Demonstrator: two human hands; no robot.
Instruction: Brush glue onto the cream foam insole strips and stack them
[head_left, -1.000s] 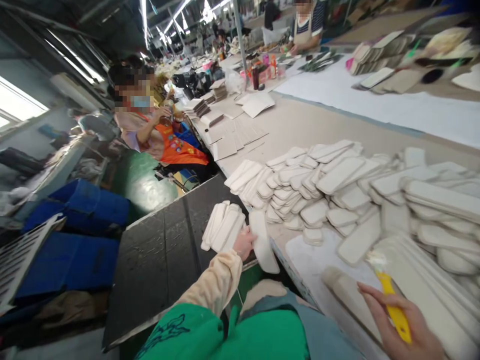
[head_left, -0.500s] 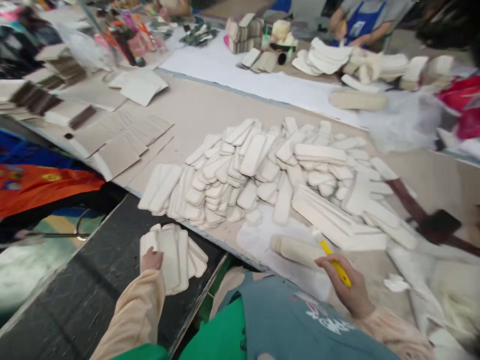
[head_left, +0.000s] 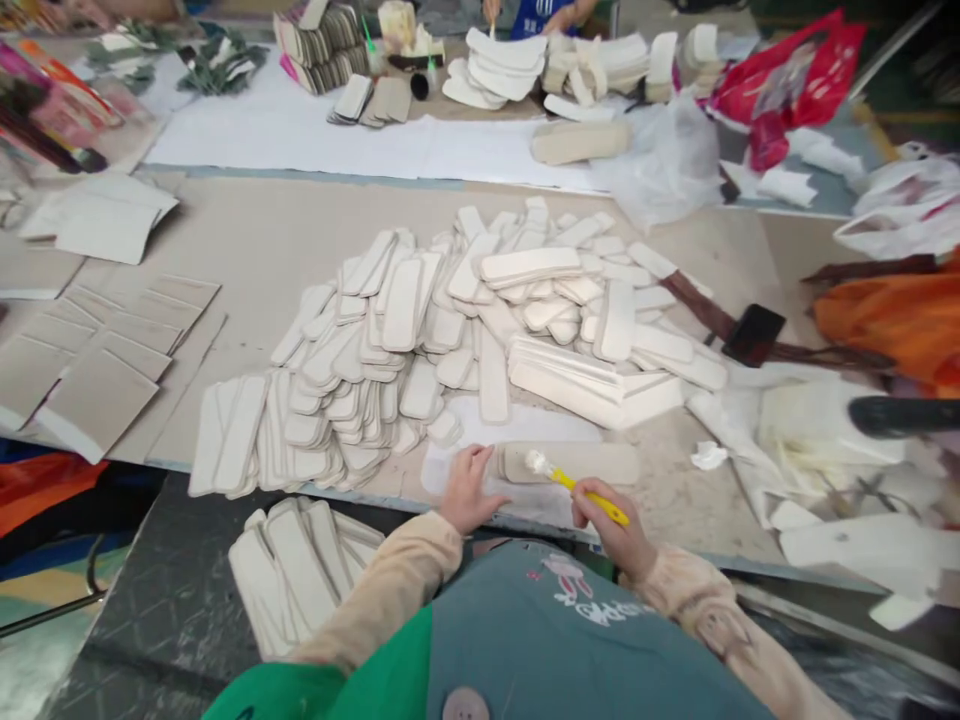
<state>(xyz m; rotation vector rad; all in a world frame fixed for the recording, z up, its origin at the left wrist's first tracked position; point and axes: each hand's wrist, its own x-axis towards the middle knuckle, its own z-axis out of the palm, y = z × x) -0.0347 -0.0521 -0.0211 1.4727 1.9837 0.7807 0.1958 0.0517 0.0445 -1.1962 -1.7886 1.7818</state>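
In my right hand (head_left: 616, 528) is a yellow-handled brush (head_left: 592, 494), its bristle end white with a paste-like coating. The brush tip meets the left part of a beige, round-ended strip (head_left: 577, 462), which lies over others on a white sheet (head_left: 442, 470). At that strip's left end rests my left hand (head_left: 471, 490), thumb and fingers apart, holding nothing that I can see. Beyond both hands spreads a large heap of pale padded strips (head_left: 401, 305). Fanned on the dark surface by my left forearm is a smaller pile of the same strips (head_left: 300, 560).
Flat beige panels (head_left: 105, 370) lie to the left. A dark block on a strap (head_left: 754, 335) sits right of the heap, near a whitish container (head_left: 810, 420) with a black handle. Across the table are a clear plastic bag (head_left: 667, 165) and a co-worker's hand (head_left: 562, 18).
My left hand has left the small pile on the dark surface and come right to the beige strip. The brush has moved onto that strip. The view has swung right.
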